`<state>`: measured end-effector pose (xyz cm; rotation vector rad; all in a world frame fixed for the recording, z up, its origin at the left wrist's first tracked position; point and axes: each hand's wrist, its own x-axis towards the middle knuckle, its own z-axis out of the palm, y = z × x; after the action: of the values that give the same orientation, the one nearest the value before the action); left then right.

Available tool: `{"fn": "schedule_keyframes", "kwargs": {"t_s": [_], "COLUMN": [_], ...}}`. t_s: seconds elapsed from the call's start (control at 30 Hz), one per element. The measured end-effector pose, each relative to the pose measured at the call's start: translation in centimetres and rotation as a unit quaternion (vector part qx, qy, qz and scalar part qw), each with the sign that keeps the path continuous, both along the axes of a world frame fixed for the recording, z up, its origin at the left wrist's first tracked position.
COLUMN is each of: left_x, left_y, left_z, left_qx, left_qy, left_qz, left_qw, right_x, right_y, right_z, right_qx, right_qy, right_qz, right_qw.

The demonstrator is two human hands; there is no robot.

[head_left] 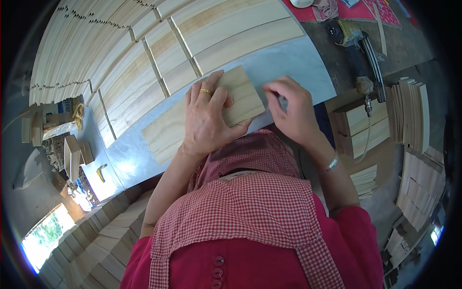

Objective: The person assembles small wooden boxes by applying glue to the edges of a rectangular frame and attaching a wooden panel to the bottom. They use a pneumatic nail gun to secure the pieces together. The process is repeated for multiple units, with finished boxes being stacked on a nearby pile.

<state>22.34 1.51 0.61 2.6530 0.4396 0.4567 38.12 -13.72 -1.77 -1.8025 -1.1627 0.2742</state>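
Pale wooden board (pixel 243 98) under my left fingers (pixel 214 79), right fingers (pixel 279 85) just beside it

Spread across the board, my left fingers have hold of it: the longer ones reach toward its far edge, one is bent, and my thumb lies along the near edge. A gold ring (pixel 205 90) sits on one of them. Over to my right fingers now: they're up by the board's right end, apart from it, curled with the tips drawn near the thumb; whether they pinch anything small, I cannot tell. A shiny bracelet (pixel 332 164) circles that wrist.

The board lies flat and slantwise on a bluish-white surface (pixel 308 67), close to the edge on my side. Right behind it, a spread of wooden panels (pixel 236 24) runs across, dark gaps crossing it, and at the upper left there's a broad bank of thin wooden strips (pixel 67 58). Down at the surface's left end, a small yellow hooked piece (pixel 100 173).

Off to the right, a yellow-and-black power tool (pixel 350 36) lies near more stacked wood (pixel 409 113), with a pale hose (pixel 368 137) trailing toward me. Nearest my body, a red-and-white checked apron (pixel 236 207) over a red shirt (pixel 187 267); far down at lower left, a bright window (pixel 48 233).
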Motion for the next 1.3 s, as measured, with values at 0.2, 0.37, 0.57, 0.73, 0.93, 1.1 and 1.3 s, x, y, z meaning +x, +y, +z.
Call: {"fn": "schedule_keyframes", "kwargs": {"t_s": [0.2, 0.37, 0.57, 0.73, 0.93, 1.1, 1.3], "left_x": [0.1, 0.1, -0.1, -0.4, -0.9, -1.1, -1.3], "left_y": [-0.2, -0.2, -0.3, -0.2, -0.2, -0.1, -0.1], "left_z": [0.0, 0.0, -0.1, 0.0, 0.5, -0.7, -1.5], "left_qx": [0.017, 0.012, 0.012, -0.002, 0.0, -0.003, 0.005], "left_qy": [-0.007, -0.004, -0.006, 0.004, -0.004, -0.028, -0.056], "left_qz": [-0.002, 0.001, 0.005, 0.007, 0.009, 0.011, 0.02], "left_qw": [1.0, 1.0, 1.0, 1.0, 1.0, 1.0, 0.998], "right_x": [-2.0, -1.4, -1.3, 0.1, 15.4, 18.8, 20.0], "right_y": [-2.2, -1.8, -1.8, -2.4, -7.2, -4.7, -2.5], "right_z": [1.4, 1.2, 0.9, 1.2, 0.3, -0.1, 1.7], "right_qx": [-0.047, -0.076, -0.063, -0.056, -0.263, -0.407, -0.441], "right_qy": [-0.086, -0.105, -0.1, -0.057, -0.374, -0.286, -0.372], "right_qz": [0.019, 0.051, 0.06, 0.081, -0.223, -0.244, -0.246], "right_qw": [0.995, 0.99, 0.991, 0.993, 0.861, 0.832, 0.779]}}
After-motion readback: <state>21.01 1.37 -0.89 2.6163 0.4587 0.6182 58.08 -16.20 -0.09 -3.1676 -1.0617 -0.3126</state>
